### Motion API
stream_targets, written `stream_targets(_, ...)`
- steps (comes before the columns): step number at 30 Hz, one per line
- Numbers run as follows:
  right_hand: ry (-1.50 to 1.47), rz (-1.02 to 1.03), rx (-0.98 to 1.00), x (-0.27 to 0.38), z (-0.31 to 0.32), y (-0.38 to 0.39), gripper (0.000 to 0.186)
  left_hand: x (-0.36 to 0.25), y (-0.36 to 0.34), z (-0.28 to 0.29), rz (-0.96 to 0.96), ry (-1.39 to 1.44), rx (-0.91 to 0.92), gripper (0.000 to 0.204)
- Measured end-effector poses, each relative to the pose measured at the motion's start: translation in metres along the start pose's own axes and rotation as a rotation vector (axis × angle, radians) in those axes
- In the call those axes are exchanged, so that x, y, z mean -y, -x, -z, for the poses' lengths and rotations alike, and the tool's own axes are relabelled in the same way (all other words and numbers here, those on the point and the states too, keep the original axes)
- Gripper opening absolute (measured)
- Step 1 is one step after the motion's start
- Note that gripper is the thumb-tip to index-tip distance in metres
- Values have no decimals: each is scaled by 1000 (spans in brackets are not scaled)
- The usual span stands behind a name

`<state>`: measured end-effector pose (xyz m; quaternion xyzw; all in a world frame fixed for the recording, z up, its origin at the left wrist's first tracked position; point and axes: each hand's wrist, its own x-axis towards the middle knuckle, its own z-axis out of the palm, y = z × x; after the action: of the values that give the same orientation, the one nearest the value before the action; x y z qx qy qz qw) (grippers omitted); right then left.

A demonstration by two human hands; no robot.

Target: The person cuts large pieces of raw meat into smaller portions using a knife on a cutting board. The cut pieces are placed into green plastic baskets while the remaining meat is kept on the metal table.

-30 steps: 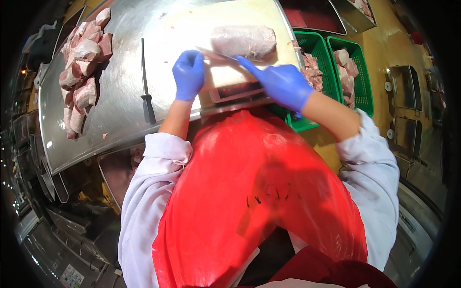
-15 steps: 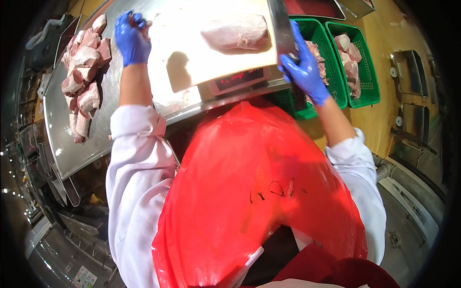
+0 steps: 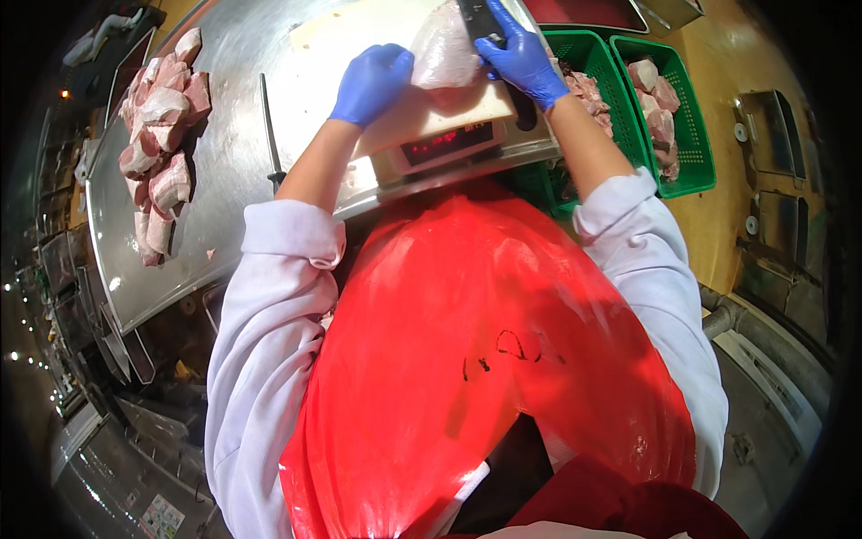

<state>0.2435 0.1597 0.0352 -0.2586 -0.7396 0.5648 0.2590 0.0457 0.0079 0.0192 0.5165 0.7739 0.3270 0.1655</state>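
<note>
A pale slab of raw meat [image 3: 445, 56] lies on the white cutting board [image 3: 384, 136] with its long side pointing away from me. My left hand [image 3: 373, 86], blue-gloved and with its fingers curled in, rests against the meat's left side. On the other side, my right hand [image 3: 532, 70], also gloved, grips what looks like a knife [image 3: 483, 22]. Its broad dark blade, flecked with white bits, lies along the meat's right edge; the handle is mostly hidden by my fingers. Left of the board, a sharpening steel [image 3: 268, 121] with a black handle lies on the metal table.
Cut meat chunks [image 3: 162, 135] are heaped on the metal table [image 3: 229, 211] at the left. A scale with a red display [image 3: 449, 145] sits at the board's near edge. Two green baskets holding meat, an inner one [image 3: 628, 121] and an outer one [image 3: 691, 148], stand at the right.
The meat has turned from lying crosswise to pointing away from me. My left hand has moved right onto it, uncovering the steel. My right hand has come in leftward, with the dark blade now beside the meat.
</note>
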Motion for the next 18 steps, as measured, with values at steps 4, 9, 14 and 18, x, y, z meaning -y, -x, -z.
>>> stream_targets(4,407,200,82,-1,-4,48,80,36,13,11,143,252,-323,33)
stream_targets(9,720,386,151,-14,-13,93,79,65,33,35,103,344,-467,23)
stream_targets(14,896,281,303,-28,27,151,89,49,50,35,115,375,-594,12)
stream_targets(18,1019,143,401,-12,55,193,84,-18,60,3,180,371,-465,22)
